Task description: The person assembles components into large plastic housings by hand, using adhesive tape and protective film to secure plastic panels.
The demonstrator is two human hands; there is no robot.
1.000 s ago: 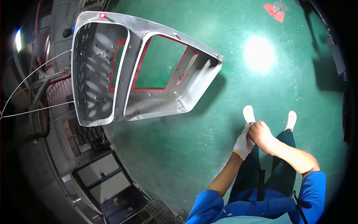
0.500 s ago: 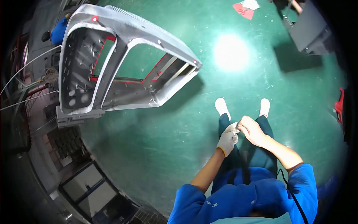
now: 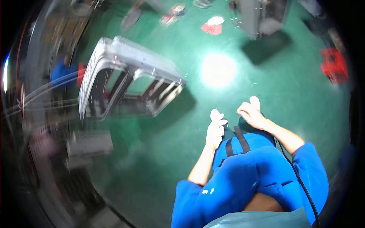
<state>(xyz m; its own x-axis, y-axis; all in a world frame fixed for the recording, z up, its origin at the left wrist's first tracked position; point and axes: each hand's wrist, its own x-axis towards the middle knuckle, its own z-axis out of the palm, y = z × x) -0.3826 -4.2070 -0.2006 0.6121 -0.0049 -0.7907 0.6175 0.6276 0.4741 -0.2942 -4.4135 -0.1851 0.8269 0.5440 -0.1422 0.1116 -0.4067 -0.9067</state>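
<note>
My left hand, in a white knitted glove, is held low in front of my left leg with its fingers partly spread. It overlaps the tip of my white shoe. My bare right hand hangs in front of my right leg, fingers bent and drawn together, with nothing visible in them. The hands are apart. Nearest beyond them to the left is a large grey metal frame with two openings, blurred by motion, held above the green floor.
Pale bars or hoses run to the frame from the left. Past them a person in blue is blurred. A grey panel part hangs at upper right, a red object farther right. Red and white pieces lie on the green floor.
My right hand has let go of the left glove's fingertips, and the hands have parted. My view has swung right, so the frame appears smaller and more of the right side shows.
</note>
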